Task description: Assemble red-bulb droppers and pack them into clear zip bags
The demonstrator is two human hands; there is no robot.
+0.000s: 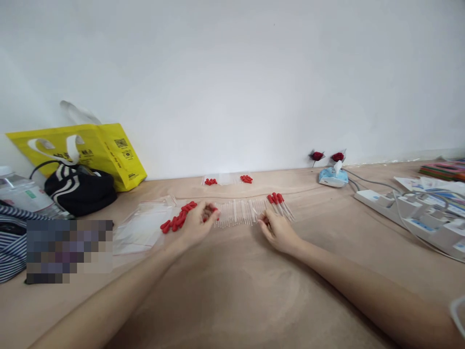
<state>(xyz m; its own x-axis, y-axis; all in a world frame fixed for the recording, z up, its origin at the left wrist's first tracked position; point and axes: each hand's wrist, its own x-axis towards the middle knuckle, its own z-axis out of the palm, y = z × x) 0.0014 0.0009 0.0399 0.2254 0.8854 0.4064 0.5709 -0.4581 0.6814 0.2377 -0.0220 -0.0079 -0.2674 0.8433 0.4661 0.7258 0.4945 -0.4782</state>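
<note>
My left hand (196, 225) is closed, with a red rubber bulb (215, 210) showing at its fingertips. A pile of loose red bulbs (178, 220) lies just left of it. Between my hands, a row of thin clear dropper tubes (234, 213) lies side by side on the table. My right hand (279, 231) is at the right end of this row, fingers pinched on a clear dropper tube (255, 212), partly hidden by the fingers. Beyond that hand are several droppers with red bulbs fitted (281, 205).
Clear plastic bags (145, 225) lie at left; another bag (225, 179) with red bulbs lies near the wall. A yellow bag (121, 155), black pouch (82, 189) and bottle (27, 194) stand far left. Tissues (332, 177) and a power strip (395, 213) with cables are right.
</note>
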